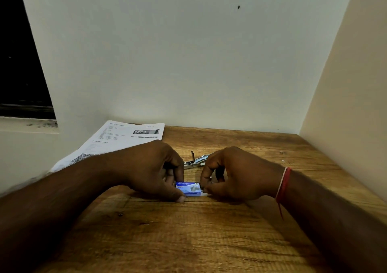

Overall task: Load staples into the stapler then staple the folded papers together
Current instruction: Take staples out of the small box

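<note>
At frame centre the left hand [159, 168] is clamped on the blue staple box [187, 188] resting on the table [188, 241], while the right hand [228, 174] pinches the white inner tray [204, 193] just showing at the box's right end. This looks like the opening step of loading: next the tray must slide out and a strip be lifted, though no staples show yet. The stapler [195, 161] lies open just behind the hands, the papers [117, 140] at left.
</note>
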